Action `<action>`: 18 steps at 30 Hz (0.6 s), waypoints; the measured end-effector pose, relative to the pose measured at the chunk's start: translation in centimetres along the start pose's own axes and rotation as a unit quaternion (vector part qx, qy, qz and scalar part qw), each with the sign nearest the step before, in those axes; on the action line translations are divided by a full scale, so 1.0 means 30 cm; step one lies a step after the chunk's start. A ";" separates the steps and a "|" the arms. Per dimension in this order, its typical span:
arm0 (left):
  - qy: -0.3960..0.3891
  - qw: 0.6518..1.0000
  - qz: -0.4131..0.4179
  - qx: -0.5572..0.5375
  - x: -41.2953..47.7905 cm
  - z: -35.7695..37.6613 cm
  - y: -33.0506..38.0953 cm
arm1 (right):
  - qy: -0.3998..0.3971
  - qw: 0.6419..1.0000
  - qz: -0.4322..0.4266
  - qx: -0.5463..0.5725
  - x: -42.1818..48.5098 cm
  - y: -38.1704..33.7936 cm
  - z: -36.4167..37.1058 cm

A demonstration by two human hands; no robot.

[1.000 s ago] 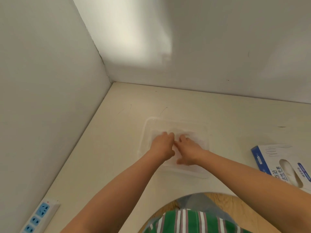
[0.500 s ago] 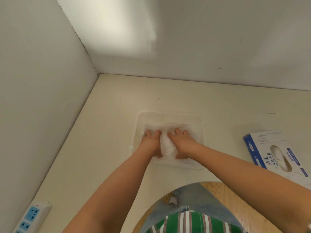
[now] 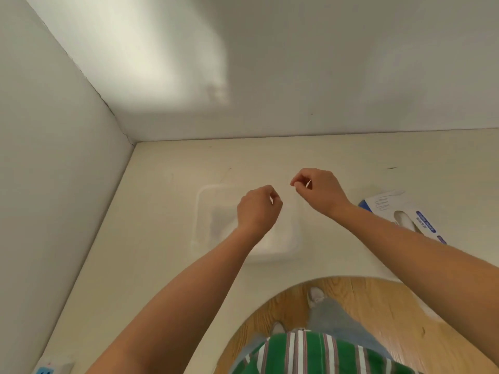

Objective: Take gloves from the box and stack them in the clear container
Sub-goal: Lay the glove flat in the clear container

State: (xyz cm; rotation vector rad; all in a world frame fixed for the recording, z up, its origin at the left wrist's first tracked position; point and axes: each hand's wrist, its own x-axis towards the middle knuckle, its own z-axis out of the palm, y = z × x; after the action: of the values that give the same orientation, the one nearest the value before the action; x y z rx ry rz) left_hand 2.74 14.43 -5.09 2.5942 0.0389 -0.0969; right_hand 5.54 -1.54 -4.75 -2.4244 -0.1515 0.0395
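The clear container (image 3: 201, 211) sits on the pale table in front of me, with thin whitish gloves (image 3: 224, 221) lying inside it. My left hand (image 3: 258, 209) hovers above the container with its fingers curled and fingertips against the thumb. My right hand (image 3: 317, 191) hangs a little higher and to the right, past the container's far right corner, curled the same way. I see nothing held in either hand. The blue and white glove box (image 3: 405, 215) lies flat at the right, partly behind my right forearm, its oval opening showing white gloves.
White walls close in the table at the left and the back. A white power strip with blue sockets (image 3: 51, 369) lies at the near left corner. The table's front edge curves around my body, with wooden floor (image 3: 378, 306) below.
Both hands have lifted out of the container, where they pressed a glove down, and have moved apart. The right hand has shifted toward the box. The camera has tilted.
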 end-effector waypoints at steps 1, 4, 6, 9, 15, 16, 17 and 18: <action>-0.005 1.000 0.015 -0.019 -0.001 0.019 0.051 | 0.008 1.000 0.022 -0.007 -0.019 0.049 -0.033; -0.029 0.995 0.064 -0.066 -0.005 0.089 0.194 | 0.034 0.995 0.087 -0.029 -0.086 0.200 -0.122; -0.057 0.991 0.087 -0.082 -0.013 0.137 0.263 | 0.032 0.991 0.122 -0.053 -0.131 0.293 -0.172; -0.116 0.984 0.109 -0.084 -0.025 0.238 0.364 | 0.010 0.977 0.183 -0.107 -0.221 0.443 -0.256; -0.236 0.966 0.087 -0.061 -0.057 0.421 0.450 | -0.021 0.958 0.235 -0.164 -0.354 0.641 -0.311; -0.250 0.963 0.078 -0.067 -0.065 0.457 0.477 | -0.037 0.957 0.235 -0.167 -0.369 0.666 -0.320; -0.256 0.961 0.070 -0.073 -0.063 0.468 0.476 | -0.041 0.959 0.226 -0.168 -0.362 0.658 -0.310; -0.262 0.960 0.058 -0.082 -0.066 0.491 0.493 | -0.040 0.962 0.218 -0.160 -0.364 0.666 -0.309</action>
State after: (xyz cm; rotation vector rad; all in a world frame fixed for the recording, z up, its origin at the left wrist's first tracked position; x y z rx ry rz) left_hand 0.57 -5.87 -9.84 2.3201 -0.2856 -0.7001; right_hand -2.69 -23.87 -10.93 -2.7351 0.3705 0.3364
